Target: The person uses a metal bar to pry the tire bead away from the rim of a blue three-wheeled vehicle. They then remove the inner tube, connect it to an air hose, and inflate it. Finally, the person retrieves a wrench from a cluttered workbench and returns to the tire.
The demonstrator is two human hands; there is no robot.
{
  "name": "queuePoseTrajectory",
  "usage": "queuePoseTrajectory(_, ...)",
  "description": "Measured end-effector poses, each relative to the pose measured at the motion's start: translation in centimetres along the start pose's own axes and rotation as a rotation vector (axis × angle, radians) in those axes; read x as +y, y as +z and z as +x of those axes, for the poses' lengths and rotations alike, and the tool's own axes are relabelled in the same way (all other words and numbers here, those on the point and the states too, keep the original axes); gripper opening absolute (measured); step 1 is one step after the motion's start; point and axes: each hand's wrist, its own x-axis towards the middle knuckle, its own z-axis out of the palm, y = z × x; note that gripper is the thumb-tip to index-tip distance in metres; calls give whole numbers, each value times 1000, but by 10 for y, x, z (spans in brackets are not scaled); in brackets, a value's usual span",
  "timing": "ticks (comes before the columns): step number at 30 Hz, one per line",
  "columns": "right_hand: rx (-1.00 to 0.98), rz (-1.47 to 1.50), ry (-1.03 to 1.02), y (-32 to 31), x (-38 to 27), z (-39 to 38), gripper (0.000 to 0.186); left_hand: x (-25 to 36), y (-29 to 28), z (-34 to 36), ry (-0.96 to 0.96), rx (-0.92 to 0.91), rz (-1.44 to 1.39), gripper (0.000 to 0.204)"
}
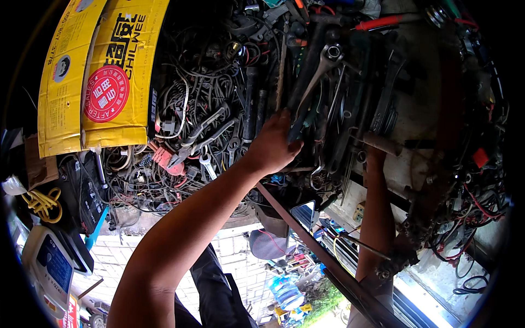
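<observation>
My left hand [273,145] reaches over the heap of tools, thumb spread away from the index finger, back of the hand up. Beside its fingertips are the lower end of a long ring-headed wrench [317,71] and a dark bar. I see no firm grip on either. My right forearm [377,218] goes up into shadow on the right. The right hand [375,154] is mostly hidden at a brown rod-like piece [384,144], so its fingers do not show. Close to it hangs a large dark wrench [387,90] among several other long tools.
Tangled wires [175,98], pliers [210,128] and a small open-end wrench [208,167] lie left of my hands. A yellow cardboard box [117,71] stands at far left, above a grey device with a screen [52,268]. A rusty bar [311,240] slants between my arms.
</observation>
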Motion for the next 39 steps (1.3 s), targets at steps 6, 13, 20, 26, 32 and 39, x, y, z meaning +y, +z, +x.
queuePoseTrajectory(6,-45,584,574,-6,-22,1,30,-7,-3,3,-12,-4,-51,74)
queuePoseTrajectory(13,13,129,66,-34,-163,-12,23,7,3,6,45,-41,-146,70)
queuePoseTrajectory(20,-270,487,383,5,-231,10,40,24,41,27,284,-162,-174,38)
queuePoseTrajectory(26,-247,146,360,16,-238,8,41,8,24,54,155,212,81,48)
queuePoseTrajectory(32,-187,170,296,6,-175,19,46,27,30,60,-76,-145,-334,42)
queuePoseTrajectory(39,-306,423,262,23,-155,5,44,12,40,130,-116,311,55,38)
